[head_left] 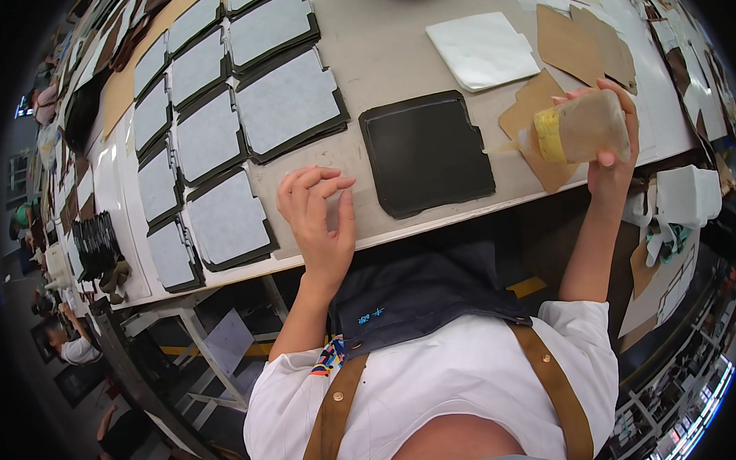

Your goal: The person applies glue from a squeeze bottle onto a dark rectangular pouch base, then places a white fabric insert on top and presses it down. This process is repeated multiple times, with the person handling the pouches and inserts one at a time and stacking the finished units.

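Observation:
My right hand (pixel 617 169) is wrapped round a cloudy squeeze bottle (pixel 590 130) with yellow tape about its neck. The bottle lies tipped sideways, its thin nozzle pointing left at the notched edge of a black panel (pixel 426 156). That panel lies flat near the table's front edge. To its left hovers my left hand (pixel 315 220), fingers loosely curled and apart, with nothing in them. Beneath the bottle are brown card pieces (pixel 516 118), partly hidden by it.
Rows of stacked black panels with pale grey tops (pixel 288 111) cover the table's left side. A white folded sheet (pixel 482 52) and more brown card (pixel 568 40) lie at the far right. Beside the table at right stands a white container (pixel 688 196). Other people are far left.

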Demonstrator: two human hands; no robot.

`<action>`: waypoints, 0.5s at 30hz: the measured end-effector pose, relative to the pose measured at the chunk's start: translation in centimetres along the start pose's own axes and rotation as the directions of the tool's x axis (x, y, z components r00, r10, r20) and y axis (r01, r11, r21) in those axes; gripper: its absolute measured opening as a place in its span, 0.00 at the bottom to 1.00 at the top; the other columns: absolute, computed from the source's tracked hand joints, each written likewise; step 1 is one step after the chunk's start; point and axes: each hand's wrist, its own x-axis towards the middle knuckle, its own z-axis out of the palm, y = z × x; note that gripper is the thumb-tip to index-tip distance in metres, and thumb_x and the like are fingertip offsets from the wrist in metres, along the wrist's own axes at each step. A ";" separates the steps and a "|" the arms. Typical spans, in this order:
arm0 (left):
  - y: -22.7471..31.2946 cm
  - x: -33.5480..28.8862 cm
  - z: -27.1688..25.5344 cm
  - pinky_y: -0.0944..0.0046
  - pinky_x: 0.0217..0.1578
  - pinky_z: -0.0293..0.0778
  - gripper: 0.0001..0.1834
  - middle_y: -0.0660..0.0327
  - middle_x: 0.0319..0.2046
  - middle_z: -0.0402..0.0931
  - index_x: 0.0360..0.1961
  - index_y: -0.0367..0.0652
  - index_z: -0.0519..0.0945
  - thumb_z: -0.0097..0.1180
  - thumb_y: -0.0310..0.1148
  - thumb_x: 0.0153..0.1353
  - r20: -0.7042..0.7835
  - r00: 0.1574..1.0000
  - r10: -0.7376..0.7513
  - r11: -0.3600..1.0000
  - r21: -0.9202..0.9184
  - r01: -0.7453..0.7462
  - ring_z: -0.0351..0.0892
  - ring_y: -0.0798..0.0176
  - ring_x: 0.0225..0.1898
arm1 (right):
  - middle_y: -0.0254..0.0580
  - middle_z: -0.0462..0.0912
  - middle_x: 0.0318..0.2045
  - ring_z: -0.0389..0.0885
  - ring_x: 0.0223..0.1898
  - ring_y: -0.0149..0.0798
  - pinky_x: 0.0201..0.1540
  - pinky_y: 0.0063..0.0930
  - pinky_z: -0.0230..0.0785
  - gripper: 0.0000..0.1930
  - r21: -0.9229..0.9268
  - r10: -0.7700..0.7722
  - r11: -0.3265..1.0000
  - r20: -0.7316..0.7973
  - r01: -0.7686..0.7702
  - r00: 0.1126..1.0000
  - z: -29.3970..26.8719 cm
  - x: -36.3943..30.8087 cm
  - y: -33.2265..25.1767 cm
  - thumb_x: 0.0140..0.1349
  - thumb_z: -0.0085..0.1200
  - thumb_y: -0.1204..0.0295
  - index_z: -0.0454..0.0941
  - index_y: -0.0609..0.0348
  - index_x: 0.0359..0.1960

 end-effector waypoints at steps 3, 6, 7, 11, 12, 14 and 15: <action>0.0 0.0 0.0 0.49 0.63 0.58 0.11 0.61 0.47 0.78 0.42 0.46 0.83 0.62 0.22 0.58 -0.001 1.000 -0.003 1.000 0.000 0.003 0.68 0.49 0.60 | 0.55 0.81 0.51 0.84 0.53 0.56 0.59 0.52 0.77 0.58 -0.005 0.007 1.000 -0.004 -0.007 1.000 0.0 -0.1 -0.2 0.42 0.71 0.33 0.64 0.64 0.66; 0.0 0.0 0.0 0.49 0.63 0.58 0.11 0.61 0.47 0.78 0.42 0.46 0.83 0.62 0.22 0.58 -0.004 1.000 -0.001 1.000 0.004 0.001 0.68 0.49 0.60 | 0.55 0.81 0.51 0.84 0.52 0.56 0.60 0.52 0.77 0.58 0.012 -0.003 1.000 -0.014 0.003 1.000 0.3 -0.3 0.0 0.42 0.71 0.33 0.64 0.64 0.66; -0.1 0.0 0.0 0.49 0.63 0.58 0.11 0.61 0.47 0.78 0.42 0.46 0.83 0.62 0.22 0.58 -0.005 1.000 0.000 1.000 0.007 0.000 0.68 0.49 0.60 | 0.55 0.81 0.51 0.84 0.52 0.56 0.60 0.52 0.77 0.58 0.024 -0.002 1.000 -0.007 0.002 1.000 0.4 -0.3 0.1 0.42 0.71 0.33 0.64 0.64 0.66; 0.0 0.0 0.0 0.49 0.64 0.58 0.11 0.61 0.47 0.78 0.42 0.46 0.83 0.62 0.23 0.58 -0.002 1.000 0.003 1.000 0.005 -0.003 0.68 0.49 0.60 | 0.55 0.81 0.51 0.84 0.53 0.56 0.59 0.51 0.77 0.58 0.048 0.001 0.999 0.014 -0.002 1.000 0.8 -0.2 0.3 0.42 0.71 0.34 0.64 0.64 0.66; 0.0 0.0 0.0 0.49 0.64 0.58 0.11 0.61 0.47 0.78 0.42 0.46 0.83 0.62 0.23 0.58 -0.003 1.000 0.005 1.000 0.007 -0.005 0.68 0.49 0.60 | 0.55 0.81 0.51 0.84 0.53 0.56 0.59 0.51 0.77 0.58 0.051 0.001 0.999 0.021 -0.002 1.000 0.8 -0.1 0.3 0.42 0.71 0.34 0.64 0.64 0.66; 0.0 0.0 0.0 0.48 0.64 0.58 0.11 0.61 0.48 0.77 0.42 0.46 0.83 0.62 0.23 0.58 -0.003 1.000 0.007 1.000 0.007 -0.007 0.69 0.49 0.60 | 0.55 0.81 0.50 0.84 0.53 0.55 0.59 0.51 0.77 0.58 0.049 0.014 0.999 0.012 -0.015 1.000 1.0 -0.1 0.0 0.42 0.71 0.34 0.64 0.64 0.66; 0.0 0.0 0.0 0.48 0.64 0.57 0.11 0.61 0.48 0.77 0.42 0.46 0.83 0.62 0.23 0.58 -0.003 1.000 0.003 1.000 0.007 -0.003 0.69 0.49 0.60 | 0.55 0.81 0.50 0.84 0.53 0.55 0.59 0.51 0.77 0.58 0.049 0.021 0.999 0.009 -0.022 1.000 1.1 -0.2 -0.1 0.41 0.71 0.34 0.64 0.64 0.66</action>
